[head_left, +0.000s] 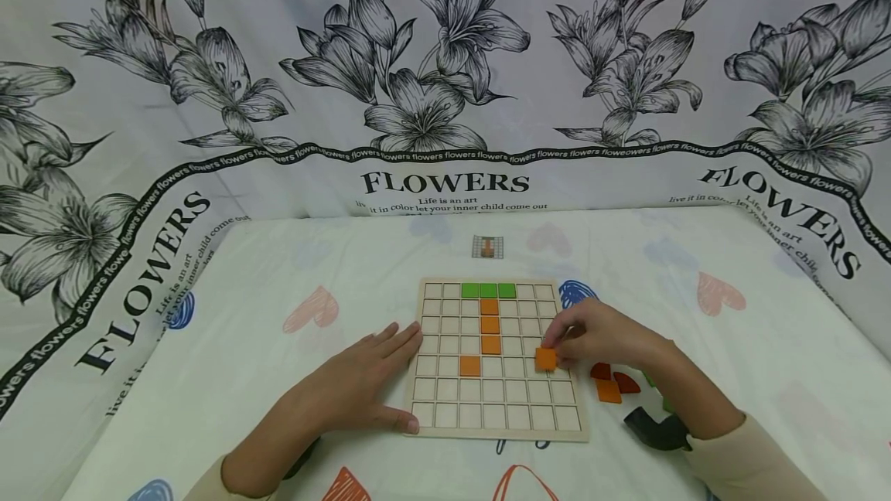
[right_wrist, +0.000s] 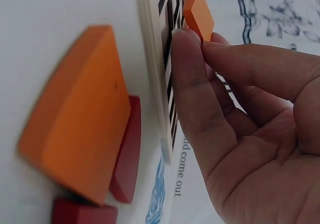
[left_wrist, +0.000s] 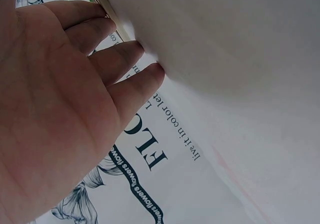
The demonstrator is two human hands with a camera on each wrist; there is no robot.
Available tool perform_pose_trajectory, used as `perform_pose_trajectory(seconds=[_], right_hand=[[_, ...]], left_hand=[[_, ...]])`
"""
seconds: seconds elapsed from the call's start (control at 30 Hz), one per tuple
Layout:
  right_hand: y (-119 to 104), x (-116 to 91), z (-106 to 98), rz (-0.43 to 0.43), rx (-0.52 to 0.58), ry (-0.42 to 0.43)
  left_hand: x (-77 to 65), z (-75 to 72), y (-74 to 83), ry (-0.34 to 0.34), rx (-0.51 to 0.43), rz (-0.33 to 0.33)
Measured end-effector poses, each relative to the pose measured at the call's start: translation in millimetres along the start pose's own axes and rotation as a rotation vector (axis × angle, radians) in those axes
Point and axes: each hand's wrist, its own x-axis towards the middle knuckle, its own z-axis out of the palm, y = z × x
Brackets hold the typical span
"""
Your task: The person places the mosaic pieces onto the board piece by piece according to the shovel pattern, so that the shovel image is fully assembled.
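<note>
A square wooden grid board (head_left: 492, 390) lies on the patterned cloth. My left hand (head_left: 362, 381) rests against its left edge with fingers extended; in the left wrist view the fingertips (left_wrist: 157, 74) meet the board's side. Over the right part of the grid, my right hand (head_left: 602, 335) pinches an orange square tile (head_left: 546, 359) between thumb and finger. The same tile (right_wrist: 199, 15) appears tilted in the right wrist view. Three green tiles (head_left: 489, 291) sit in the top row, three orange tiles (head_left: 490, 325) run down beneath them, and another orange tile (head_left: 469, 366) sits lower left.
A small pattern card (head_left: 488, 247) lies beyond the board. Right of the board are a loose orange tile (head_left: 609, 391), dark red pieces (head_left: 627, 383) and green pieces (head_left: 668, 406) partly hidden by the right forearm. A flower-printed curtain (head_left: 445, 60) hangs behind.
</note>
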Motion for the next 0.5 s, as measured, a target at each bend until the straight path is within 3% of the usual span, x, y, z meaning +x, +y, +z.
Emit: perform_pose_trajectory(seconds=[0.5], right_hand=[[-9.2,14.1,14.8,-0.053,0.039,-0.053]], left_hand=[[-0.3,0.5,-0.5,0.007,0.005,0.0]])
